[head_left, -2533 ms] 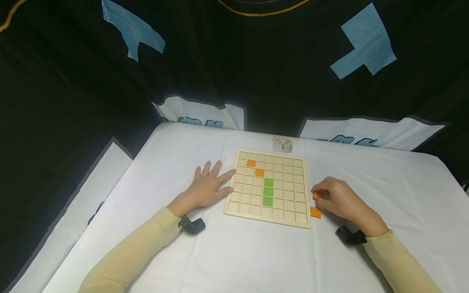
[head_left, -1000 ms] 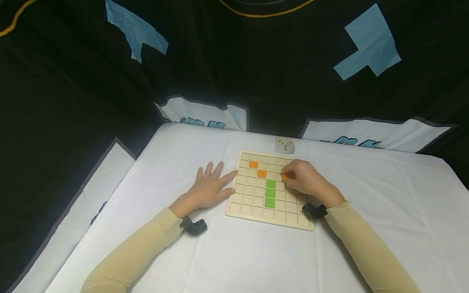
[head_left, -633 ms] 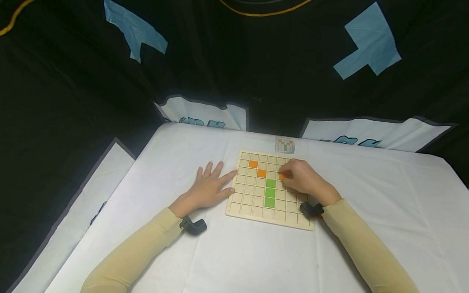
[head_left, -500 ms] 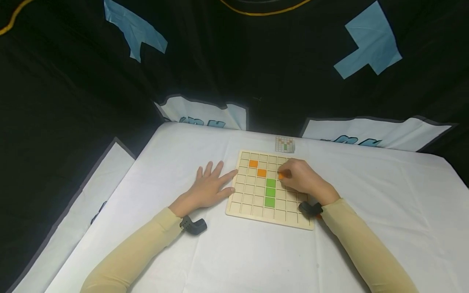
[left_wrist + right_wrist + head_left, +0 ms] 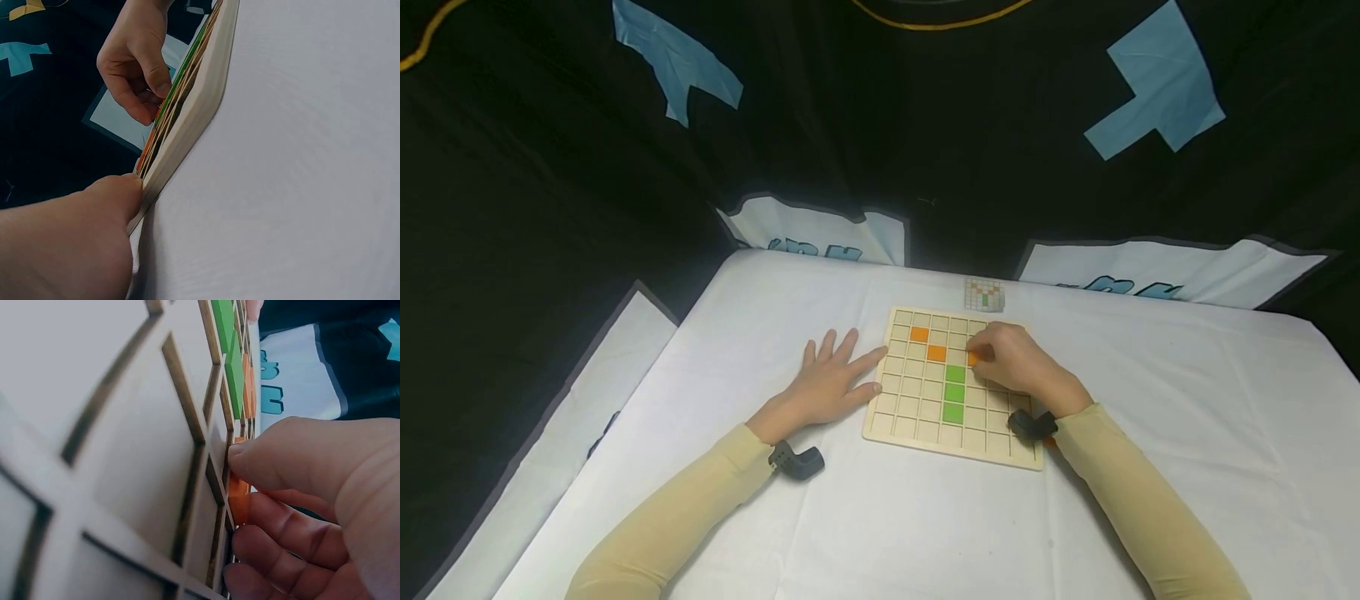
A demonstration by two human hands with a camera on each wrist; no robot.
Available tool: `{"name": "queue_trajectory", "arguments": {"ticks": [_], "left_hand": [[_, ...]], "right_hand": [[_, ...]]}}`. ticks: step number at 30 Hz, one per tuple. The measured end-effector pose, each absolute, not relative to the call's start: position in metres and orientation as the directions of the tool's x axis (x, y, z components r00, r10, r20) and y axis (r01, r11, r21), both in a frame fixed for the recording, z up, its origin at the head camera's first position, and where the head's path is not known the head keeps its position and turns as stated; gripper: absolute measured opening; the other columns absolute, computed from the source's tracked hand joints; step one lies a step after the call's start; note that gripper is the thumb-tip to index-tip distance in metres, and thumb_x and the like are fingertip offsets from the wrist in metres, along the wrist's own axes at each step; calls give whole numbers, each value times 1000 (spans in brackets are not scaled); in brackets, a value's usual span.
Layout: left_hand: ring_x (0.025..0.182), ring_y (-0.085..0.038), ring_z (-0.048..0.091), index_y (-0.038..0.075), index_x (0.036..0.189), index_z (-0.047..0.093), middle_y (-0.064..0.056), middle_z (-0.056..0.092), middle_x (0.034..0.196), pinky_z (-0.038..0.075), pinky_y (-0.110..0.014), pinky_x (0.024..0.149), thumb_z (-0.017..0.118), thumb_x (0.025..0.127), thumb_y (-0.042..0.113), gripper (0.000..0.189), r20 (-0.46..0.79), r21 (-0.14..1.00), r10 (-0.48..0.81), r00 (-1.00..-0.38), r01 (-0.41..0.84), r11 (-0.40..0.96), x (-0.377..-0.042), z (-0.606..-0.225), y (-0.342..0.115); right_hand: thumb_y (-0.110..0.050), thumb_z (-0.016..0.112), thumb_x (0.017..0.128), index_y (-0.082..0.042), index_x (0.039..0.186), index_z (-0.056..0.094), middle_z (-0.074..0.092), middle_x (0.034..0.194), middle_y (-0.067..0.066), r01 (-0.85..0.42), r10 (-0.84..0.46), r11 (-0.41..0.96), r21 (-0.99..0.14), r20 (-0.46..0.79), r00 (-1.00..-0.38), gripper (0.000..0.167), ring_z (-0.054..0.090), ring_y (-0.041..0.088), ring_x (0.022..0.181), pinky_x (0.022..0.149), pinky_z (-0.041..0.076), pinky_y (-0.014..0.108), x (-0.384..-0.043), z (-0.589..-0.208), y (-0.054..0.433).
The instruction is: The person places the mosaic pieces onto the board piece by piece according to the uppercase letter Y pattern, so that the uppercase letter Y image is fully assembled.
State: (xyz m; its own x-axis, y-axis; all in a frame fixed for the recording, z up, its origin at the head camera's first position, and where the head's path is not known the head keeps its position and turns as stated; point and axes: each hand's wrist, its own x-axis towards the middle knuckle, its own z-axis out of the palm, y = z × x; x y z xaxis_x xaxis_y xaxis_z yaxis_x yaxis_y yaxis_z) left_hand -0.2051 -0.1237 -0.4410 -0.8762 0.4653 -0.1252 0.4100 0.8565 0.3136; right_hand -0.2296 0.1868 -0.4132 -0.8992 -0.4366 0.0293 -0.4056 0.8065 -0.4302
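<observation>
A light wooden grid board [image 5: 898, 425] lies on the white table. Three green tiles [image 5: 954, 393] form a column in it, and two orange tiles [image 5: 936, 353] sit diagonally up and to their left. My right hand [image 5: 1018, 362] is over the board's right half, pinching another orange tile [image 5: 237, 500] between thumb and fingers at a cell. In the right wrist view that tile is low against the grid, partly covered by the thumb. My left hand [image 5: 823, 387] rests spread on the table, thumb and index finger touching the board's left edge.
A small printed grid card [image 5: 984, 295] lies behind the board. Part of a loose orange tile [image 5: 1050, 442] shows by the board's right edge, mostly hidden under the right wrist. Black cloth [image 5: 925, 150] hangs behind the white tabletop [image 5: 910, 525].
From beside the board's right edge, my right hand has carried an orange tile left onto the grid. Lately it has shifted only slightly further left. My left hand has stayed in place.
</observation>
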Motion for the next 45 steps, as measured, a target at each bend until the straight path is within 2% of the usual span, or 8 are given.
{"name": "queue_trajectory", "arguments": {"ticks": [14, 20, 29, 38, 42, 45], "left_hand": [[155, -56, 2, 30, 162, 30, -24, 11, 170, 4, -75, 120, 43, 105, 53, 63, -129, 310, 467, -875, 411, 857, -206, -441, -124], [155, -56, 1, 30, 162, 31, -24, 10, 171, 3, -75, 120, 44, 104, 52, 63, -129, 318, 462, -877, 405, 857, -206, -441, -124], [155, -55, 2, 29, 161, 31, -24, 10, 170, 4, -76, 120, 44, 104, 52, 63, -121, 316, 463, -878, 408, 857, -205, -441, -124], [154, -56, 2, 29, 161, 31, -24, 10, 170, 3, -76, 120, 44, 104, 52, 62, -116, 318, 466, -877, 411, 854, -205, -442, -124], [155, -56, 2, 29, 161, 32, -24, 10, 170, 4, -76, 120, 44, 104, 52, 62, -115, 315, 465, -878, 412, 855, -205, -442, -124], [155, -56, 2, 29, 161, 32, -24, 10, 170, 4, -76, 119, 44, 104, 52, 62, -114, 318, 469, -876, 415, 853, -206, -442, -124]], "right_hand": [[-1, 71, 83, 0, 115, 76, 76, 112, 14, -403, -431, 804, -437, 40, -902, 33, 64, 26, 96, 95, 53, 48, -230, -415, 187], [-1, 70, 84, 2, 118, 74, 74, 115, 16, -387, -423, 800, -458, 28, -906, 35, 65, 26, 98, 94, 55, 48, -230, -416, 187], [-4, 71, 87, 2, 118, 74, 74, 116, 17, -376, -411, 805, -458, 25, -911, 32, 66, 30, 105, 99, 54, 50, -228, -416, 193], [-4, 71, 87, 5, 117, 73, 73, 112, 20, -379, -392, 801, -462, 72, -917, 32, 67, 30, 98, 93, 56, 50, -220, -412, 210], [-5, 72, 87, 6, 119, 72, 72, 116, 22, -353, -370, 809, -470, 61, -927, 34, 68, 33, 103, 94, 56, 52, -216, -411, 219], [-5, 71, 87, 6, 120, 72, 73, 113, 21, -333, -350, 819, -468, 53, -935, 34, 67, 30, 99, 91, 56, 50, -213, -410, 226]]}}
